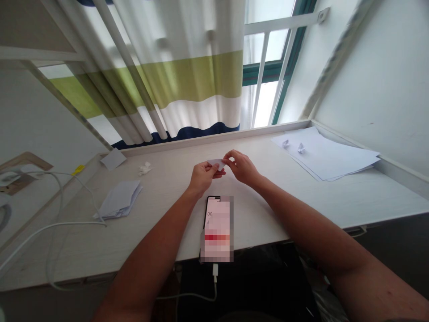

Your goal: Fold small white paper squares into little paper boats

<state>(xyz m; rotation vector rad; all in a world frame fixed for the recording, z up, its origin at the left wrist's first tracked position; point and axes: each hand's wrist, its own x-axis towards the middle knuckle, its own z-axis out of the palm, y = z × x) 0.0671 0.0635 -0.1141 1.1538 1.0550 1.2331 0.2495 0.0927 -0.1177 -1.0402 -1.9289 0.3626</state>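
A small folded piece of white paper (pixel 215 163) is held between both hands above the middle of the desk. My left hand (pixel 202 175) grips it from the left, its thumb on top and fingers beneath. At the paper's right corner, the thumb and index finger of my right hand (pixel 241 165) pinch the edge. Fingers cover part of the paper, so its full shape cannot be made out. Below the hands lies a phone (pixel 217 228) with its screen lit and partly blurred, a charging cable (pixel 215 270) plugged into its near end.
Two small folded paper pieces (pixel 300 148) rest on large white sheets (pixel 330 156) at the right. Leftward lie a stack of cut paper (pixel 119 200), a single paper square (pixel 113 159) and a crumpled white scrap (pixel 145 168). White cables (pixel 56 223) loop over the desk's left side.
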